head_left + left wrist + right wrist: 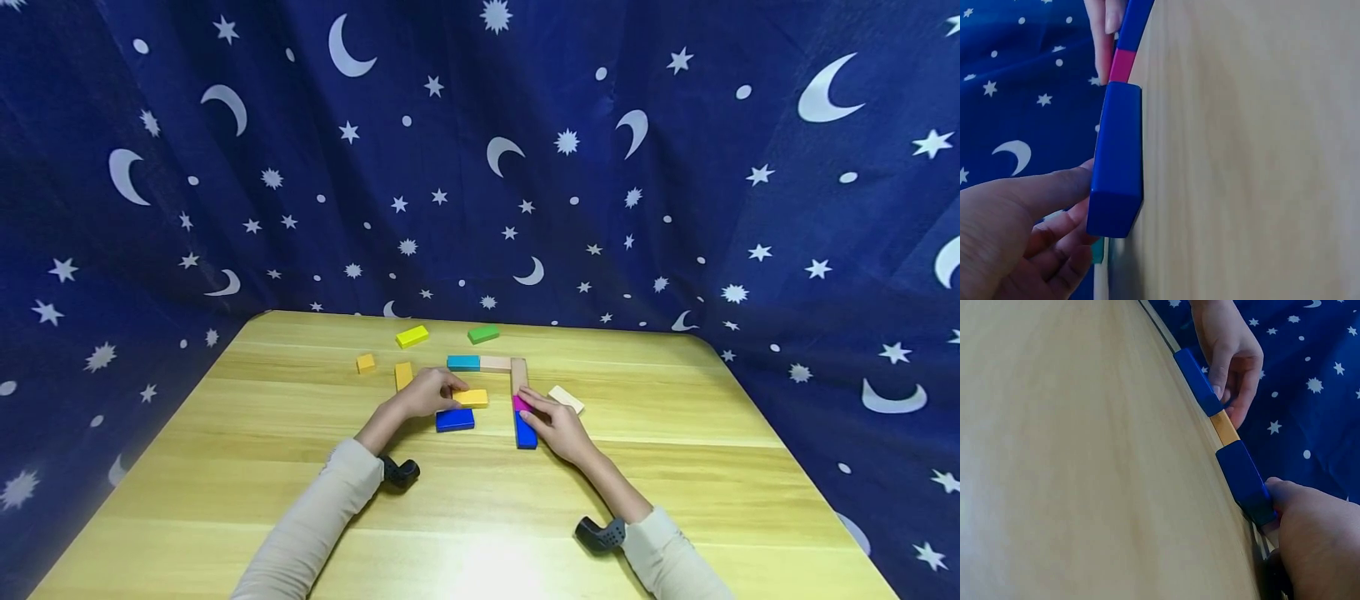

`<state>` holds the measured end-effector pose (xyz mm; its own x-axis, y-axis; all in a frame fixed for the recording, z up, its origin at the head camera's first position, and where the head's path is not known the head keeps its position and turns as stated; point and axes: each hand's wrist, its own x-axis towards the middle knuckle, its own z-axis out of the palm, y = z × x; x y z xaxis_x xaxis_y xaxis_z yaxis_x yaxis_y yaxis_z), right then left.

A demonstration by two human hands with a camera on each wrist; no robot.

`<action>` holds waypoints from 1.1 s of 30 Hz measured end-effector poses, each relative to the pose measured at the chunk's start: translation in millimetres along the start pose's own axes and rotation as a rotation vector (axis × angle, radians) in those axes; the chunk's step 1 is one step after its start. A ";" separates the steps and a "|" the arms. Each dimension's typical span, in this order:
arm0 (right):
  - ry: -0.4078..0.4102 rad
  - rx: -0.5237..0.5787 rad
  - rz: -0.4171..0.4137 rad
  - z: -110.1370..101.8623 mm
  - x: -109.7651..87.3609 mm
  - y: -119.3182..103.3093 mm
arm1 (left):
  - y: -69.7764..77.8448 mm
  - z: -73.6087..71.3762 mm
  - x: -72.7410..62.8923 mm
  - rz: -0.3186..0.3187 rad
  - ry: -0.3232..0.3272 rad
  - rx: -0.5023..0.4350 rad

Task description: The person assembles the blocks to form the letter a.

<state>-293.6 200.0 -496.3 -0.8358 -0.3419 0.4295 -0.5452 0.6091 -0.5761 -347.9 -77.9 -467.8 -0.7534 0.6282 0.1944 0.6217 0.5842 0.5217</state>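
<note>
My left hand [427,393] pinches the left end of an orange-yellow block [472,398] between thumb and fingers, low over the table. Just nearer lies a blue block [454,420], large in the left wrist view [1116,150]. With thumb and fingers my right hand [562,428] holds a pink block [521,403] from the right, partly covering it. The pink block sits in a line between a pale wood block [519,375] and another blue block [526,433]. From the far end of that line, a pale block [495,364] and a teal block [463,363] run left.
On the wooden table [300,467], a yellow block [412,336] and a green block [483,334] lie at the back. A small orange block [365,363] and another orange block [403,375] are left. A cream block [566,399] lies beyond my right hand.
</note>
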 end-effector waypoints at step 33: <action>-0.011 0.001 0.020 -0.8 0.2 -0.9 | 24.5 27.6 18.5 0.065 0.043 -0.006</action>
<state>-293.2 200.0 -495.1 -0.8470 -0.3379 0.4104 -0.5287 0.6153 -0.5847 -340.8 -37.7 -474.4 -0.7203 0.6416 0.2637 0.6683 0.5401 0.5116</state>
